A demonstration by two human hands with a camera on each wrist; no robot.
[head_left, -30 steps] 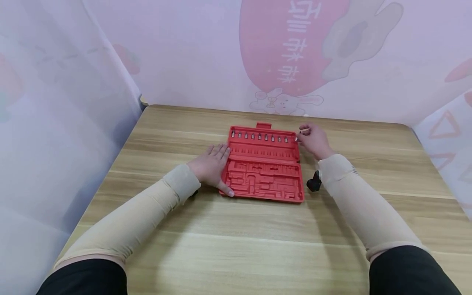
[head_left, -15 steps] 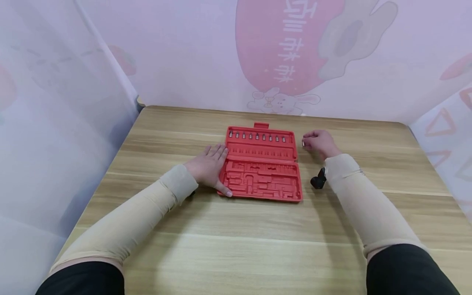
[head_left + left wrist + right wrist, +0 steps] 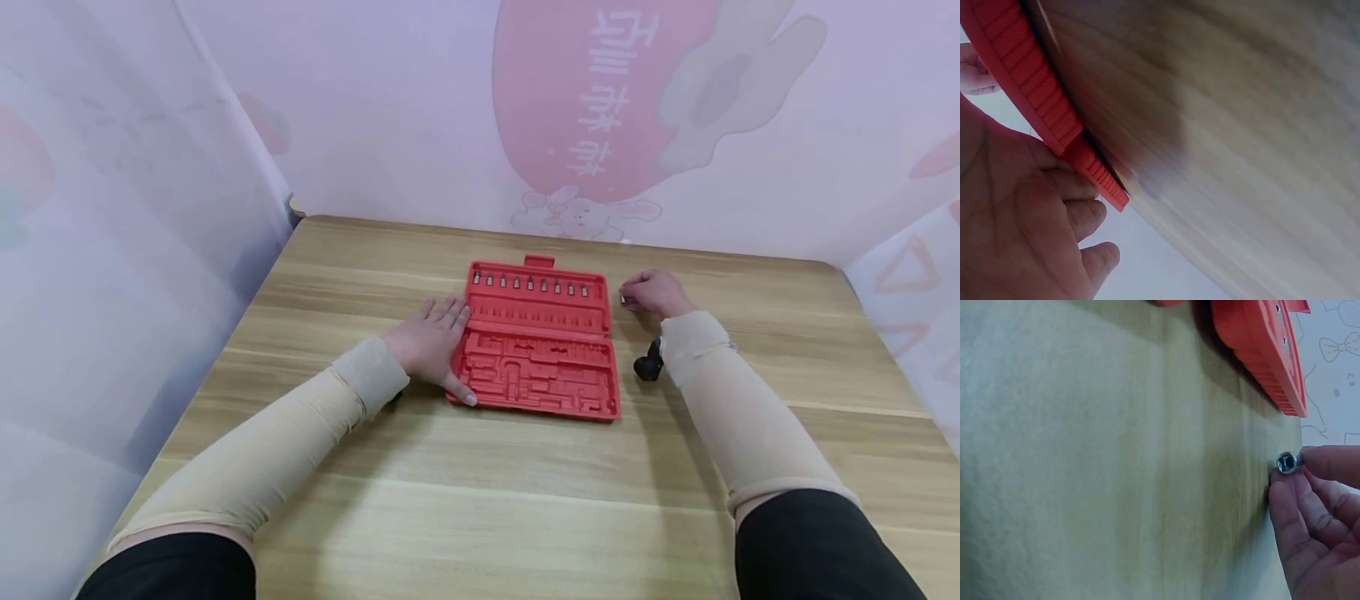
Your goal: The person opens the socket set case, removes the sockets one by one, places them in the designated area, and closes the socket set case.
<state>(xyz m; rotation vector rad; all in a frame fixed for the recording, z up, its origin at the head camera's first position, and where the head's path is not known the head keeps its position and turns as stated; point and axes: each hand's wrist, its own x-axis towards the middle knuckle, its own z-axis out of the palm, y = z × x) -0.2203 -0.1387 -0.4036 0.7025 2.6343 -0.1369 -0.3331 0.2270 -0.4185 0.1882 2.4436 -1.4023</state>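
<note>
An open red plastic case (image 3: 537,314) lies on the table, with a row of several small metal bits (image 3: 530,284) standing in its far half. The near half shows moulded slots. My left hand (image 3: 427,343) rests spread along the case's left edge, its thumb at the near corner; in the left wrist view its fingers (image 3: 1085,215) touch the ribbed side. To the right of the case, my right hand (image 3: 657,293) pinches a small metal socket (image 3: 1286,462) between thumb and fingers, low by the tabletop. The socket's hollow end faces the right wrist camera.
The wood-grain table (image 3: 525,500) runs back to a pale printed curtain (image 3: 375,117). More curtain hangs at both sides. A black wrist camera (image 3: 648,363) sits under my right wrist.
My right hand has drawn away from the case's far right corner, moving right and slightly nearer, with the socket in its fingers. The left hand stays on the case.
</note>
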